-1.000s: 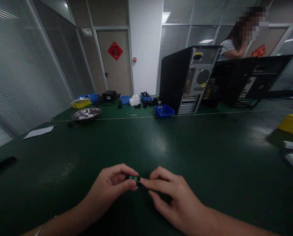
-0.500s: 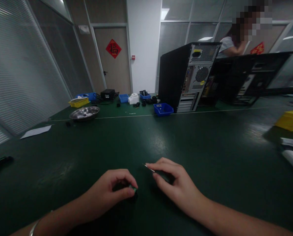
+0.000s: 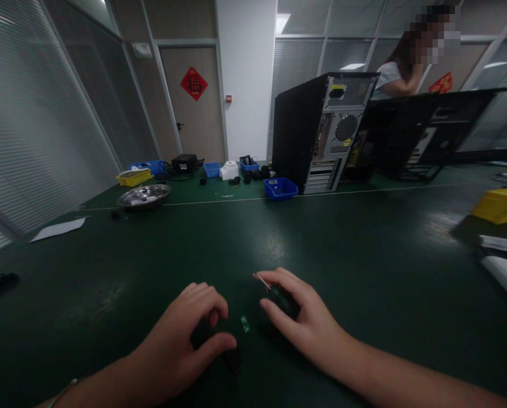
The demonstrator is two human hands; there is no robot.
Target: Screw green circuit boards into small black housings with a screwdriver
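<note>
My left hand [image 3: 194, 331] hovers low over the green table, its thumb and fingers apart with nothing visible between them. Just to the right of its fingertips lies a small green circuit board [image 3: 245, 324] with pale spots. A dark patch shows under my left thumb; whether it is a thing or a shadow I cannot make out. In my right hand [image 3: 302, 309] is a screwdriver [image 3: 284, 301], its dark handle under the curled fingers and its thin metal shaft pointing up and left, along the index finger. The screwdriver's tip is clear of the circuit board.
Toward the back stand a black computer case [image 3: 299, 130], a blue bin [image 3: 281, 190], a steel bowl [image 3: 144, 196] and a yellow tray [image 3: 134, 177]. A yellow bin [image 3: 499, 205] is at the right. Behind the cases is another person [image 3: 395, 82].
My left hand has let go of the circuit board, which now lies on the table, and its fingers have spread. The screwdriver has turned in my right hand, so more of its handle shows.
</note>
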